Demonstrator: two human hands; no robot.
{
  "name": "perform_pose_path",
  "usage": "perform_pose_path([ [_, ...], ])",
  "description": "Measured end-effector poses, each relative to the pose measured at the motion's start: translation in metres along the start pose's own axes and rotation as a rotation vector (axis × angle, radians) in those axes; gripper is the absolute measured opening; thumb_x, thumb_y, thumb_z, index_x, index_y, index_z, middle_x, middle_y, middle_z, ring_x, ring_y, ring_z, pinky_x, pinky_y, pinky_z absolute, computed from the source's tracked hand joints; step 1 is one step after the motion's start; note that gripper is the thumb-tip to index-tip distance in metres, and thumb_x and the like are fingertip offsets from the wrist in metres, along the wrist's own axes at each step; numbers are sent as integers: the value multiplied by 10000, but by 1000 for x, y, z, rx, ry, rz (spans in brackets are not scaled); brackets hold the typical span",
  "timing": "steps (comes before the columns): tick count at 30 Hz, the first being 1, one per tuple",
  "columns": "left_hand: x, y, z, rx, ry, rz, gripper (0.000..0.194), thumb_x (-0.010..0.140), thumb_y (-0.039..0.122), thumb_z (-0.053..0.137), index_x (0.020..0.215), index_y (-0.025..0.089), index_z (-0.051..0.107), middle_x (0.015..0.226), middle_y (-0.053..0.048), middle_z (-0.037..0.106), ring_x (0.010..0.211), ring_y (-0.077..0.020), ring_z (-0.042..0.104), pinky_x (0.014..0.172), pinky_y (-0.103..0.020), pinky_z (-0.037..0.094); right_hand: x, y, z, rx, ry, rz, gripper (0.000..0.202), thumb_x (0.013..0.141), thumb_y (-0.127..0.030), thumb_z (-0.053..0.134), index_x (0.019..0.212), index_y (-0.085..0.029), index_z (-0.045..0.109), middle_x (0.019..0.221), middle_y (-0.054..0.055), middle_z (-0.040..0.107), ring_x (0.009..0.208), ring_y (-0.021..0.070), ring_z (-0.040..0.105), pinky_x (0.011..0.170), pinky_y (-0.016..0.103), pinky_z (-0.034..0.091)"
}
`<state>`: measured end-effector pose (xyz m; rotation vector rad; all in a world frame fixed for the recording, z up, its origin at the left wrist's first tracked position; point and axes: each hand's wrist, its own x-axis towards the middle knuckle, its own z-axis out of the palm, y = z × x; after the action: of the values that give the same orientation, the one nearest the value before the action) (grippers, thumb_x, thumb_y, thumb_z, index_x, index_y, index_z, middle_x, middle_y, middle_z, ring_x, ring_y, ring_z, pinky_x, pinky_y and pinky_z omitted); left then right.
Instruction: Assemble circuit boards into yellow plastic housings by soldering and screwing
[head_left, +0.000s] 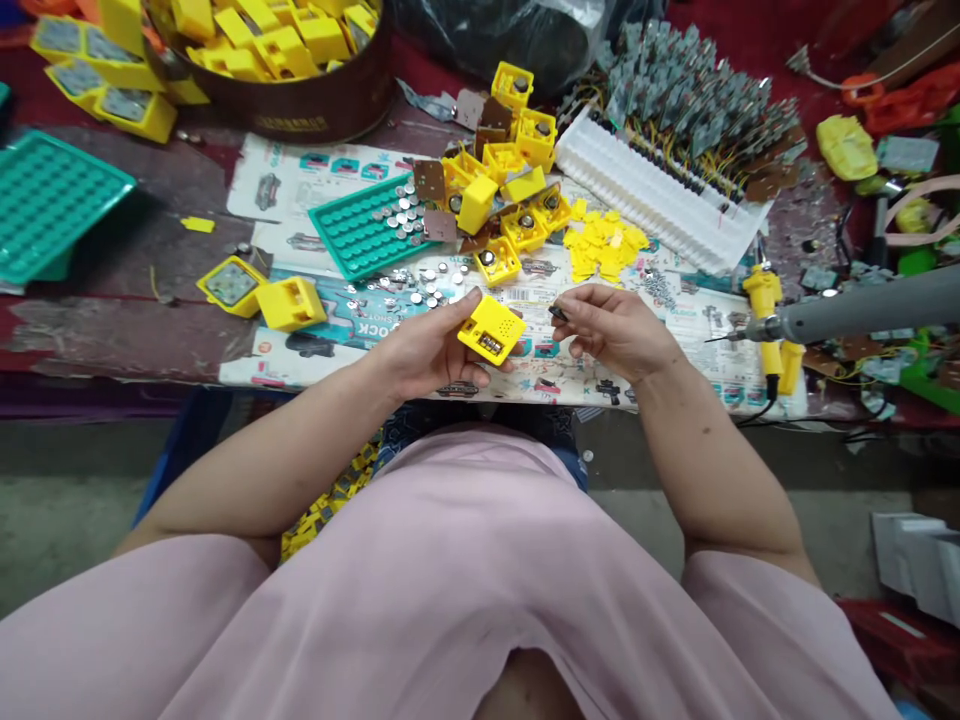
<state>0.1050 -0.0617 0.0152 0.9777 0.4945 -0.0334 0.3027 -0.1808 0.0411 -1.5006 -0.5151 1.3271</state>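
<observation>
My left hand (427, 350) holds a small yellow plastic case (491, 328) above the table's front edge. On the case's upper face are a cluster of tiny holes and an uncovered slot with metal parts inside. To its right, my right hand (619, 325) pinches a small dark piece (559, 312) between thumb and fingertips; its exact kind is too small to make out. Just beyond the hands lie loose silver button cells (431, 285), opened yellow cases (499, 260) with round black parts inside, and a pile of flat yellow covers (604, 245).
A green ribbed tray (352, 235) lies behind my left hand. Farther back stand a round tin (300, 105) of yellow cases and a white foam holder (645, 190) packed with wired boards. At right, a yellow-handled tool (765, 300) and a grey rod (862, 305) jut near my forearm.
</observation>
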Motion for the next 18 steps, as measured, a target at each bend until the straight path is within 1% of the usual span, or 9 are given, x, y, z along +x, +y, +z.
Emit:
perform_pose_path([
  [2,0,-1,1,235,78,131,686,900,683,492,1321,143,539,1107,-132,707,856,-206,702,595,-258,536,-1,0,1,3,23,-40,543,422,-528,955,726,-180,670,639,-37,650,578,89,646,431,158,459],
  [3,0,-2,2,422,133,225,696,885,655,541,1367,153,512,1172,-134,690,922,-218,697,665,-283,558,-2,-1,1,-5,32,-79,526,439,-524,952,722,-181,671,634,-40,646,586,88,648,448,161,474],
  [5,1,-5,3,877,232,426,703,867,539,631,1436,163,465,1286,-141,648,1083,-252,664,867,-355,561,-5,1,1,-49,55,-179,483,486,-514,940,728,-184,684,639,-39,651,601,91,652,478,174,497],
  [7,4,-11,4,1273,244,560,674,873,392,649,1463,138,444,1320,-155,634,1197,-283,616,1020,-420,502,-10,5,0,-137,84,-266,446,535,-508,923,749,-185,701,662,-26,674,596,93,641,497,197,514],
  [8,5,-14,4,1401,224,592,655,883,335,634,1469,118,437,1318,-166,635,1226,-293,600,1047,-438,486,-13,9,-1,-198,93,-295,432,558,-507,913,763,-185,711,674,-18,686,591,96,633,512,212,525],
  [10,8,-19,3,1518,189,614,640,899,290,606,1475,83,420,1299,-187,643,1237,-300,593,1041,-443,491,-21,16,-1,-330,93,-327,401,606,-502,889,791,-183,730,713,2,714,601,103,629,558,244,549],
  [12,8,-21,2,1542,195,611,626,909,326,603,1462,85,435,1304,-189,643,1242,-302,591,1034,-443,494,-29,21,-1,-452,73,-355,345,657,-472,862,813,-186,748,760,17,738,628,111,637,597,260,558],
  [15,4,-18,0,1548,205,633,486,938,377,563,1356,129,551,1267,-155,673,1225,-291,606,1044,-444,478,-39,20,1,-582,47,-450,207,733,-372,815,842,-202,766,831,23,762,700,119,663,654,261,568],
  [18,-1,-14,0,1534,244,685,363,976,350,490,1247,146,619,1193,-134,707,1165,-269,638,1010,-424,481,-38,17,4,-637,60,-536,132,778,-307,774,873,-215,771,880,20,772,754,123,678,700,263,571],
])
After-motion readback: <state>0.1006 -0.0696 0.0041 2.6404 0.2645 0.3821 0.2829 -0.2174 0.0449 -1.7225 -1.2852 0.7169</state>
